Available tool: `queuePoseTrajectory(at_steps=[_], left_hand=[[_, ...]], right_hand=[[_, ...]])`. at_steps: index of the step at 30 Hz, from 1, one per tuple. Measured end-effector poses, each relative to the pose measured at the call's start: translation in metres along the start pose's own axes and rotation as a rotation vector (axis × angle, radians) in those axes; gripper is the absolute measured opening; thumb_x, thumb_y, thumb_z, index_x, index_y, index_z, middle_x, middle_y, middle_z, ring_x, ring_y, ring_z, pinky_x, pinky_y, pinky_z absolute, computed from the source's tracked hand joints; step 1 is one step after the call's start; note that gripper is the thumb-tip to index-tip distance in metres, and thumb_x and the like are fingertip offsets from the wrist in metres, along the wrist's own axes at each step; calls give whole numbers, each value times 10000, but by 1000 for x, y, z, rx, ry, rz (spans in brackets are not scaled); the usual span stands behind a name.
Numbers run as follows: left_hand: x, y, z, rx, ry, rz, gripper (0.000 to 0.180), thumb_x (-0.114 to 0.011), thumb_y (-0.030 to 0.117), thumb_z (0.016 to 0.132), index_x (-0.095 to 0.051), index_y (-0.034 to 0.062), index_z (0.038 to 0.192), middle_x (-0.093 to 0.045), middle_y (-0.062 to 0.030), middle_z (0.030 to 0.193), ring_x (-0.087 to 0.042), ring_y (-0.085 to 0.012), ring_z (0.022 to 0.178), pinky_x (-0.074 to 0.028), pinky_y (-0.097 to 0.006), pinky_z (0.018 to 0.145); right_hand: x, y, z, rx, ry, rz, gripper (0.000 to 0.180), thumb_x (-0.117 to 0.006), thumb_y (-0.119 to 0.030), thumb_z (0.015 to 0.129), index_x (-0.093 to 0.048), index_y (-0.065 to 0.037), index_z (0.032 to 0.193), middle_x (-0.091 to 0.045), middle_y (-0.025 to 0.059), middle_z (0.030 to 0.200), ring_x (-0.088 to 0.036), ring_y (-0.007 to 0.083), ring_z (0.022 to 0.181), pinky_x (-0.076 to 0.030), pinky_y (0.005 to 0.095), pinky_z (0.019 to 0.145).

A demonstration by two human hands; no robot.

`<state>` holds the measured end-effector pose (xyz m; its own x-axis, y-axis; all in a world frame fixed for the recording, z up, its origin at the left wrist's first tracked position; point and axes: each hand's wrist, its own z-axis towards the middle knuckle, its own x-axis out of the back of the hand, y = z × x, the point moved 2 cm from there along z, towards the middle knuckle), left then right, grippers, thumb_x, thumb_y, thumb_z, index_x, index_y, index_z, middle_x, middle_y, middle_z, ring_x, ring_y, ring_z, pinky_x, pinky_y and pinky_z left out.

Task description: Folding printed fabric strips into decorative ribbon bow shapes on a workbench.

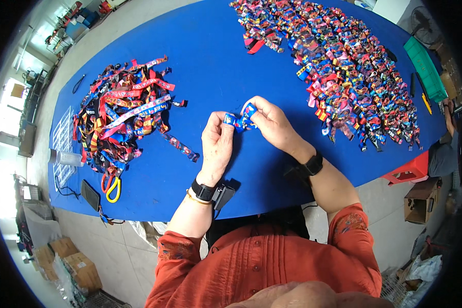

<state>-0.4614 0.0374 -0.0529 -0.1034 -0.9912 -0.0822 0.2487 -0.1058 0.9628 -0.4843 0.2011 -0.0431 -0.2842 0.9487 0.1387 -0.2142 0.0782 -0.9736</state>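
My left hand point(218, 138) pinches one end of a blue printed ribbon strap point(239, 123) between thumb and fingers. On the strap's other end, my right hand point(276, 126) also has its thumb and fingers closed. The short strap looks folded or looped between the hands, just above the blue table point(205, 77); the fingers partly hide it. To the left lies a tangled heap of long printed straps point(136, 105) in red, blue, black and yellow. A broad spread of small looped straps point(349, 72) covers the far right of the table.
Scissors with red and yellow handles point(115, 190) lie by the left heap, near a black phone point(90, 195) and a white wire rack point(62, 143). At the right edge are a green tray point(425, 69) and a yellow pen-like tool point(426, 103). A red stool point(408, 170) stands beyond.
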Motion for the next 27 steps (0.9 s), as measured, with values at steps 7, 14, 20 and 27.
queuePoseTrajectory(at_steps=[7, 14, 20, 27], left_hand=[[-16, 21, 7, -5, 58, 99, 70, -524, 120, 1009, -543, 53, 1012, -579, 9, 903, -473, -42, 787, -398, -207, 694], [-37, 11, 20, 189, 137, -111, 68, -505, 169, 1014, -524, 111, 986, -537, 41, 837, -473, -27, 659, -397, -181, 524], [-42, 7, 23, 200, 184, -171, 93, -519, 192, 1015, -520, 112, 968, -515, 53, 757, -429, -10, 602, -366, -176, 488], [-33, -1, 21, 211, 187, -259, 109, -529, 218, 1011, -550, 117, 978, -560, 44, 801, -460, -7, 607, -379, -156, 468]], right_hand=[[-1, -9, -2, 23, 132, -120, 102, -496, -105, 959, -533, -20, 1003, -601, 118, 742, -608, 173, 644, -492, 347, 597], [3, -7, 2, 80, 325, -59, 150, -517, -155, 971, -548, -17, 1022, -612, 155, 765, -645, 236, 701, -497, 371, 624], [5, -4, 2, 114, 360, -123, 178, -527, -173, 975, -553, -20, 1062, -626, 170, 804, -656, 250, 725, -505, 372, 638], [2, 1, 1, 60, 329, -86, 181, -498, -179, 1003, -545, -25, 1085, -628, 164, 824, -649, 251, 739, -505, 369, 651]])
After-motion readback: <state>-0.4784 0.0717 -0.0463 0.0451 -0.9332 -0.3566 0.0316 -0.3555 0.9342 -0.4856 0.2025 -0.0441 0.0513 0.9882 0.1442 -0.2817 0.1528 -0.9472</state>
